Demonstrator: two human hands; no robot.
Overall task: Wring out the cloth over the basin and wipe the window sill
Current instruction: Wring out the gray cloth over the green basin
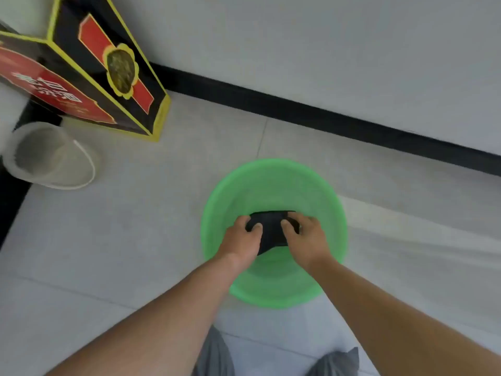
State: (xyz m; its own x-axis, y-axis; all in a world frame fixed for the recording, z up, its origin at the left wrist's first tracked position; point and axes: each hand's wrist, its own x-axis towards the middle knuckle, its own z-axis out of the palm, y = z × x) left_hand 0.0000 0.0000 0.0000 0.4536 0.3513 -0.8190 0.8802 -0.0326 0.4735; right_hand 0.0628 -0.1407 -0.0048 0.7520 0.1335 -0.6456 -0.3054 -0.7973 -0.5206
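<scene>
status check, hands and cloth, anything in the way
Left hand and right hand both shut on dark cloth. Cloth held over green basin. Box and clear tub off to the left, nothing blocking.

both hands (273,237) grip dark cloth (271,230) inside green basin (273,185)

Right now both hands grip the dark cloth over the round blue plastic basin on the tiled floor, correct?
Not quite: the round plastic basin is green, not blue, as the head view shows. Left hand and right hand do both grip the dark cloth over it.
</scene>
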